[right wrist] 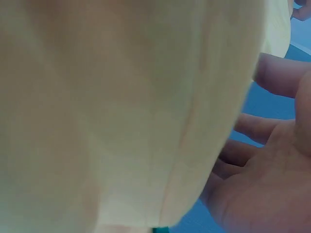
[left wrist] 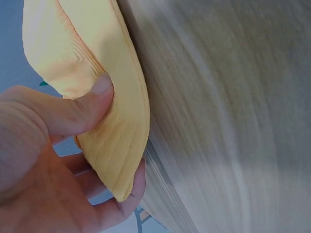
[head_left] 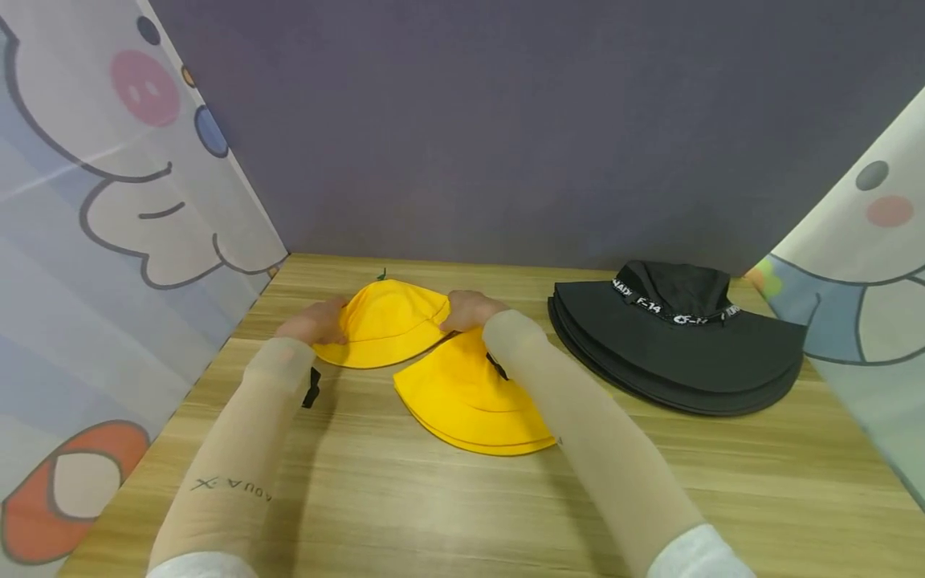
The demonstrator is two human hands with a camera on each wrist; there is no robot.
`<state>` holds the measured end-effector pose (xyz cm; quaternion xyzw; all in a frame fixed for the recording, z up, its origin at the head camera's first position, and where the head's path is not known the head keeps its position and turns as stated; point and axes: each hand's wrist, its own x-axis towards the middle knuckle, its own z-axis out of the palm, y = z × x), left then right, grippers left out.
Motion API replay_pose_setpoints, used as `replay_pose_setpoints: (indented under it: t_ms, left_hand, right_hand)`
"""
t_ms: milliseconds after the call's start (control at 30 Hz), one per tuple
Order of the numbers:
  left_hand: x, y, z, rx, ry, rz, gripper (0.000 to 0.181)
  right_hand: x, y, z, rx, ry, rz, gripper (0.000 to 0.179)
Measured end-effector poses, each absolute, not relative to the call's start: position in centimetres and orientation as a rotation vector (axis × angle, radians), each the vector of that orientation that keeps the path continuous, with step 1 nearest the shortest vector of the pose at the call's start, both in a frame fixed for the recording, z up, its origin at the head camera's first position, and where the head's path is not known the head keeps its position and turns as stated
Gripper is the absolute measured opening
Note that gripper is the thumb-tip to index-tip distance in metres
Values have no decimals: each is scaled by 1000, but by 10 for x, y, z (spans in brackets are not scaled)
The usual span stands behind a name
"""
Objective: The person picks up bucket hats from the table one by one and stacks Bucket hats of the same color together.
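A yellow bucket hat (head_left: 390, 321) with a small green sprout on its crown is between both hands at the table's far left. My left hand (head_left: 315, 321) grips its left brim; in the left wrist view the thumb (left wrist: 99, 94) presses the top of the brim, fingers beneath. At the hat's right edge, my right hand (head_left: 468, 310) holds the brim, its fingertips partly hidden behind yellow cloth in the right wrist view. Nearer, under the right forearm, sit stacked yellow hats (head_left: 470, 393) with a black strap. Another black strap (head_left: 311, 388) with a buckle lies beside the left wrist.
Several black wide-brimmed hats (head_left: 679, 345) are stacked at the right, the top one banded with white lettering. A grey wall (head_left: 506, 144) rises behind the wooden table (head_left: 376, 498). Cartoon-printed sheets (head_left: 65, 265) flank both sides.
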<state>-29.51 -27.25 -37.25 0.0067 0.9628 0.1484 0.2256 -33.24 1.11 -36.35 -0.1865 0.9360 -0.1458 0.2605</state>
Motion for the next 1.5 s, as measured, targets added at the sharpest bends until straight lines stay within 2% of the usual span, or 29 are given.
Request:
replay_pose_setpoints:
  t_ms: [167, 367, 633, 867, 1000, 1100, 1300, 1500]
  left_hand:
    - [-294, -269, -370, 2, 2657, 400, 77]
    - [-293, -262, -366, 28, 2689, 406, 76]
    - [-294, -265, -354, 27, 2757, 479, 71]
    - [-296, -264, -337, 117, 2778, 489, 67]
    - [-294, -260, -326, 171, 2795, 464, 64]
    - [-291, -253, -315, 192, 2808, 438, 63]
    - [-283, -236, -298, 189, 2814, 424, 62]
    - [-277, -220, -290, 250, 2829, 411, 66]
  right_hand:
    - [-332, 10, -361, -477, 2556, -417, 79]
    - [-330, 10, -357, -419, 2666, -552, 64]
    - [-325, 11, -349, -513, 2632, -664, 61]
    - [-320, 26, -332, -484, 2620, -827, 45]
    - [-318, 35, -325, -465, 2606, -891, 19]
    - [-317, 42, -320, -440, 2614, -902, 14]
    - [-309, 61, -308, -382, 2567, -962, 40]
    - [-301, 85, -296, -361, 2613, -906, 43]
